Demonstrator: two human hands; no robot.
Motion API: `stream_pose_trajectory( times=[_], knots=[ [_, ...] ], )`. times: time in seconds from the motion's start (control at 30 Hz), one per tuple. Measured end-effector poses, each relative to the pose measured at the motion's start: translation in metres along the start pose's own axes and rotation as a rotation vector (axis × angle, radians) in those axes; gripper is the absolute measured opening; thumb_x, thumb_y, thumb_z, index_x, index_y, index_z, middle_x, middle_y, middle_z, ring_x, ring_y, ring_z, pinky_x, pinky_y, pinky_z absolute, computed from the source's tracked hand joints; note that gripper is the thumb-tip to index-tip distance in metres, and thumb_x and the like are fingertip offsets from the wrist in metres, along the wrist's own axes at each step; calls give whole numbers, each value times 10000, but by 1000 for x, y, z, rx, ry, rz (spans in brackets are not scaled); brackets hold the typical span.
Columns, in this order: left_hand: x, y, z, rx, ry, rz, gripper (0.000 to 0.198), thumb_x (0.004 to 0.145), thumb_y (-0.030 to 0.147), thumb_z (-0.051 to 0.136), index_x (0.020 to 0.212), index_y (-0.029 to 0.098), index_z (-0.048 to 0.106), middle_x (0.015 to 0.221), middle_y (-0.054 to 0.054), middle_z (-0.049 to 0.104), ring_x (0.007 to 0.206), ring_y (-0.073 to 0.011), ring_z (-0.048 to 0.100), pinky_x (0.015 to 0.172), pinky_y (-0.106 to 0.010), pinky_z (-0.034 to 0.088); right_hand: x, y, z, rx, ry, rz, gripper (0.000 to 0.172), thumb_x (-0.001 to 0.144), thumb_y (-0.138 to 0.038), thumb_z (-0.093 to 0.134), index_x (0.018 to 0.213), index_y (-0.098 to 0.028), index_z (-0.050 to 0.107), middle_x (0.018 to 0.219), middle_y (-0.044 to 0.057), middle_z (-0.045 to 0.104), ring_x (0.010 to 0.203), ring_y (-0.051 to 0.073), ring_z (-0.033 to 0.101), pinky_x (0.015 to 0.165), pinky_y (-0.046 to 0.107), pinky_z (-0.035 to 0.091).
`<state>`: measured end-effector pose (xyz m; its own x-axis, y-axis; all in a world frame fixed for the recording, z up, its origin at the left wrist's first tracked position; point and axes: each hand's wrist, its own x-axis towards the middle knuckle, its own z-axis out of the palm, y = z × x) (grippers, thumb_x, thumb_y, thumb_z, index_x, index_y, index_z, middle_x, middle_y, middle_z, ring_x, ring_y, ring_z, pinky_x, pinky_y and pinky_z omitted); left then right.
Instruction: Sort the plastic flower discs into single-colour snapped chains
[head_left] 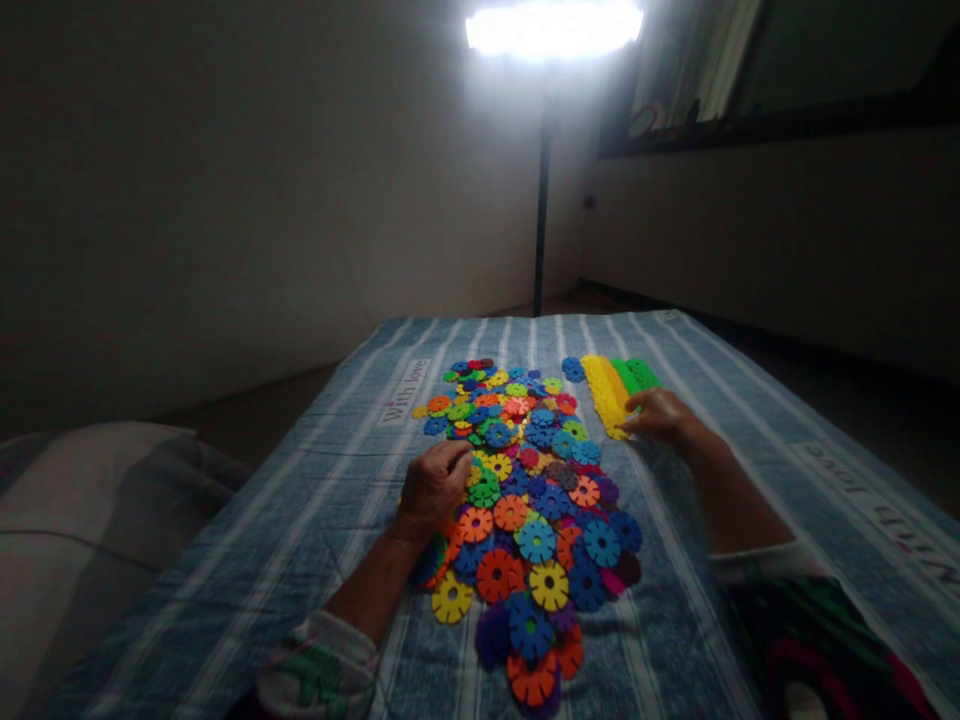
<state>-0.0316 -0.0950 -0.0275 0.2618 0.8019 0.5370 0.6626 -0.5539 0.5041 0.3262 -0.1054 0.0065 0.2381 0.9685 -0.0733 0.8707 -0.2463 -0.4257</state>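
Observation:
A long heap of colourful plastic flower discs (497,574) with notched rims lies down the middle of the cloth. My left hand (435,487) rests at the heap's left edge, fingers curled together; whatever they hold is hidden. To the right of the heap, discs lie in overlapping rows by colour: a yellow row (602,392), a narrow orange strip (615,377), a green group (636,373) and a few blue discs (573,369). My right hand (661,415) is at the near end of the yellow row, thumb and fingers closed on a yellow disc there.
A blue-and-white striped cloth (330,520) with printed lettering covers the surface. Behind its far edge stands a bright lamp (555,30) on a dark pole (541,220). Pale bedding or fabric (97,500) lies at the left. Walls enclose the back and right.

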Motion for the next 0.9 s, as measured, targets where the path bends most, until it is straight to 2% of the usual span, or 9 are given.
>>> stream_pose_trajectory(
  times=[0.13, 0.3, 0.47, 0.63, 0.9],
  knots=[
    [0, 0, -1, -1, 1, 13, 256, 812, 299, 476, 832, 171, 696, 865, -67, 733, 823, -190, 679, 802, -277, 534, 1, -2, 2, 65, -66, -2, 544, 659, -214, 731, 1169, -57, 626, 661, 44, 638, 512, 138, 580, 496, 238, 393],
    [0, 0, -1, -4, 0, 12, 254, 805, 305, 479, 825, 175, 697, 863, -64, 734, 822, -194, 679, 797, -286, 537, 6, -2, 10, 85, -26, -8, 643, 612, -152, 737, 1232, -87, 580, 678, 25, 636, 542, 133, 590, 500, 218, 389],
    [0, 0, 0, -10, -6, 1, 246, 800, 310, 486, 832, 190, 698, 876, -52, 734, 838, -193, 678, 813, -295, 537, 7, 1, 11, 143, -4, -21, 637, 575, -110, 743, 1196, -92, 603, 614, -4, 609, 544, 136, 587, 494, 213, 384],
    [1, -1, -1, -2, -18, -4, 257, 806, 307, 472, 845, 179, 692, 887, -61, 730, 848, -193, 680, 807, -291, 538, 4, 9, 2, 233, -17, 36, 582, 615, -57, 674, 1192, -55, 603, 555, -15, 587, 476, 128, 563, 468, 214, 387],
    [2, -1, -4, 4, -31, -17, 246, 791, 312, 481, 848, 194, 689, 904, -56, 734, 861, -192, 680, 815, -283, 536, 1, 8, 4, 119, -46, 58, 434, 611, -41, 582, 1025, -77, 711, 494, -9, 553, 445, 110, 522, 464, 202, 350]
  ],
)
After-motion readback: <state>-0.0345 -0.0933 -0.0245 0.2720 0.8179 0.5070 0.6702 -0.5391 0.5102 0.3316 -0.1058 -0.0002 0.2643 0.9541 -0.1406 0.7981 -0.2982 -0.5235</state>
